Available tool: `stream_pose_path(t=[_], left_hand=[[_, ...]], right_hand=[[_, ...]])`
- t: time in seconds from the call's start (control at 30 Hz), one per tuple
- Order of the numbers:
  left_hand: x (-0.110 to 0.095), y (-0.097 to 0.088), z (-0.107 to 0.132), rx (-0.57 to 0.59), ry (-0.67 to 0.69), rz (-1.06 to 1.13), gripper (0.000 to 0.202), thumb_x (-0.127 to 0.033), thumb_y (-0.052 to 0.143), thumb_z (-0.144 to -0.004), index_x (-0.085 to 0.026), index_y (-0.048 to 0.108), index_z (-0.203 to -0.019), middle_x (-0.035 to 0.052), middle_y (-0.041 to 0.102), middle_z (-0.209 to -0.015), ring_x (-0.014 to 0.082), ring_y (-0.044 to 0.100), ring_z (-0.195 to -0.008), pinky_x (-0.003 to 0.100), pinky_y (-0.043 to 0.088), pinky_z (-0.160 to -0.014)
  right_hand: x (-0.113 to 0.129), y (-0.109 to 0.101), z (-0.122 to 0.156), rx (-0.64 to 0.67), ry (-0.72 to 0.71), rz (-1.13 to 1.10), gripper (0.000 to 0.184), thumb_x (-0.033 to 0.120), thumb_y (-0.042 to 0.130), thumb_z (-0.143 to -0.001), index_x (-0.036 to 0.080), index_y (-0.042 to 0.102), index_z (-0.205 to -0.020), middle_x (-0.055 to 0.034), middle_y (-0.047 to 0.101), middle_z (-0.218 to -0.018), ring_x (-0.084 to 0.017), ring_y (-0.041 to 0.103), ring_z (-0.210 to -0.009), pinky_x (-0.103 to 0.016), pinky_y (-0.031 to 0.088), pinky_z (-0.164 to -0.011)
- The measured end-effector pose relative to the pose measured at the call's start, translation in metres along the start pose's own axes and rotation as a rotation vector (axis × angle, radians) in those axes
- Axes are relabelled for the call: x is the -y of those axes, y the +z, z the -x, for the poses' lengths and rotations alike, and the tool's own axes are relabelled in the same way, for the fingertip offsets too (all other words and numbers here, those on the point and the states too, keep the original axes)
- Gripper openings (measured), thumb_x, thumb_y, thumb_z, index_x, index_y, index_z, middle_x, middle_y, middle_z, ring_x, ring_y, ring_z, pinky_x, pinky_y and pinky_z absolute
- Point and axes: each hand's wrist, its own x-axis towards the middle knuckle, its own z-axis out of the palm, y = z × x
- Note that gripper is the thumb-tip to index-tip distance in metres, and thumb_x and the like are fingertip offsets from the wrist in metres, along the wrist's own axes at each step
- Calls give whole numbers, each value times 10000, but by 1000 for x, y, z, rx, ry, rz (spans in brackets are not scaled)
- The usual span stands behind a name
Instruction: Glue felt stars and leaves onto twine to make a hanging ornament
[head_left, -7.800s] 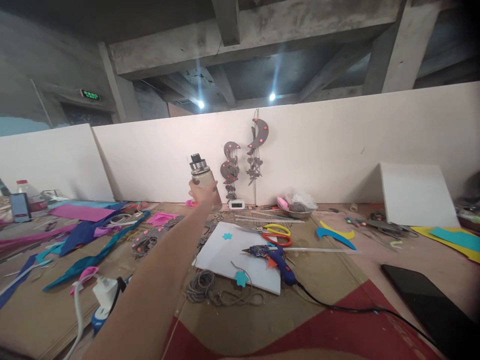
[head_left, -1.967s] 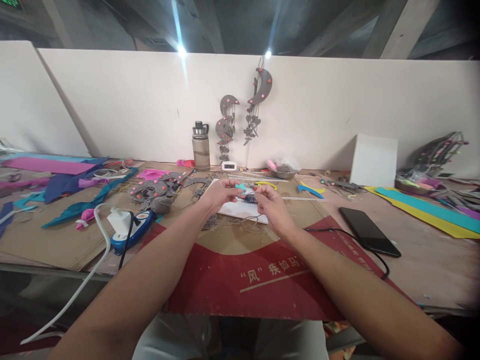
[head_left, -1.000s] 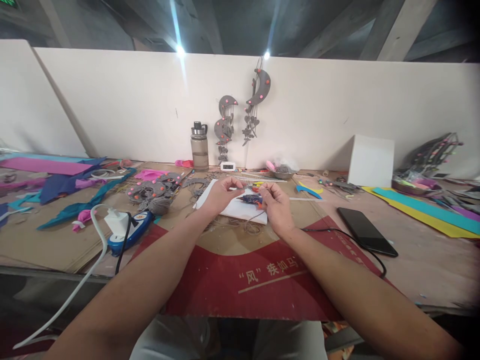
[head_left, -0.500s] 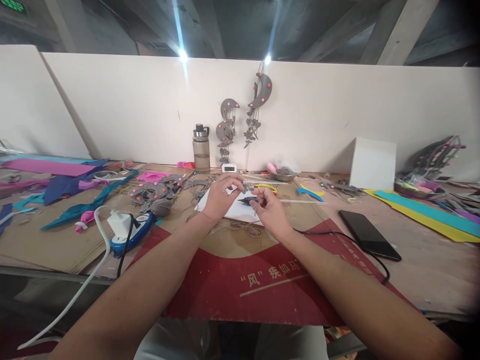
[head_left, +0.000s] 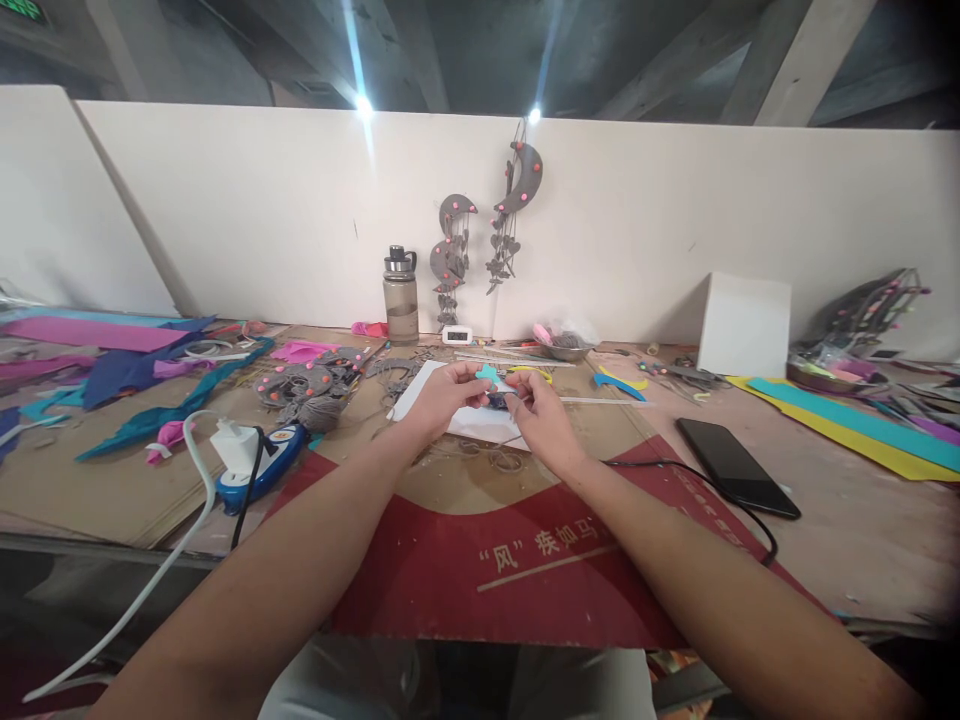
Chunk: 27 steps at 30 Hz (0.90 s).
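Note:
Over the white paper (head_left: 420, 392) my two hands meet. The fingertips of my left hand (head_left: 446, 398) pinch a small turquoise piece (head_left: 489, 374), perhaps felt or foam. Close on its right, my right hand (head_left: 546, 418) is closed with thumb and fingers together; what lies between them is too small to tell. A dark blue object (head_left: 498, 400) shows between the hands, partly hidden by the fingers. Thin grey cord (head_left: 504, 457) lies in loops on the cardboard just below the paper.
A blue-white power strip (head_left: 262, 480) and grey yarn pieces (head_left: 300, 385) lie left. A bottle (head_left: 401, 300) stands behind, near grey crescent hangings (head_left: 525, 180). A phone (head_left: 735, 468) and its black cable lie right, beside turquoise and yellow sheets (head_left: 847, 425).
The turquoise piece now shows in my left fingertips, which have closed together. My right hand has shifted slightly, and its fingers now sit above the dark blue object.

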Motion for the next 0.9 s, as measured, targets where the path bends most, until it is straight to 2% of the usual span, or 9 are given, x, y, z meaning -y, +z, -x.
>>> stream_pose_path(t=[0.17, 0.33, 0.5, 0.63, 0.77, 0.9], left_hand=[[-1, -1, -1, 26, -114, 236, 313, -296, 789, -650, -131, 617, -853, 35, 650, -781, 126, 630, -683, 254, 443, -634], [-5, 3, 1, -28, -124, 306, 276, -260, 812, -611, -141, 627, -778, -18, 580, -704, 70, 540, -618, 225, 403, -587], [-1, 6, 1, -27, -60, 168, 267, -285, 813, -593, -144, 647, -748, -30, 546, -638, 61, 463, -568, 228, 366, -568], [-1, 9, 3, -101, 47, -48, 224, -298, 774, -626, -146, 631, -705, -33, 539, -609, 61, 421, -540, 230, 340, -550], [-5, 15, 8, -170, 131, -199, 216, -309, 748, -641, -147, 617, -697, -22, 576, -651, 77, 466, -594, 226, 370, -588], [-8, 19, 12, -146, 116, -229, 217, -322, 728, -653, -147, 608, -700, -26, 572, -633, 79, 469, -578, 224, 374, -582]], right_hand=[[1, 0, -1, 10, 28, -35, 171, 348, 534, -828, 220, 583, -929, -1, 571, -800, -149, 458, -652, -296, 379, -641], [-1, 0, -1, 10, 36, -60, 183, 366, 540, -835, 216, 579, -933, 10, 562, -763, -142, 475, -631, -291, 397, -634], [-3, -1, -2, -11, 24, -81, 154, 369, 552, -828, 219, 584, -843, 6, 571, -756, -140, 478, -622, -284, 400, -623], [-3, -1, -2, -20, 55, -76, 160, 370, 562, -814, 212, 584, -809, 12, 563, -714, -137, 472, -606, -279, 390, -621], [-1, 0, -1, -5, 72, -73, 182, 381, 551, -808, 203, 572, -776, 32, 503, -632, -127, 432, -580, -263, 362, -594], [-2, 0, -2, -11, 121, -84, 196, 387, 550, -780, 194, 556, -745, 38, 492, -613, -120, 425, -581, -250, 351, -585]])
